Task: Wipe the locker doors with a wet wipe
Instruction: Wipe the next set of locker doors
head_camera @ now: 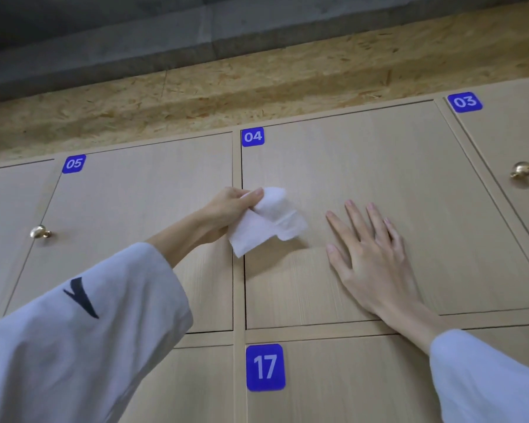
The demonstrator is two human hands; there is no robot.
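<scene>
Pale wooden locker doors with blue number tags fill the view. My left hand (226,209) grips a white wet wipe (269,222), bunched at the top with a loose flap hanging down, against the left side of door 04 (394,154). Flat on the same door, to the right of the wipe, lies my right hand (370,254) with its fingers spread and nothing in it. Both arms wear light grey sleeves.
Door 05 (129,203) is on the left with a brass knob (39,232) beside its left edge. Door 03 (507,132) on the right has a brass knob (522,170). Door 17 (333,383) lies below. Chipboard panel (257,87) and grey wall run above.
</scene>
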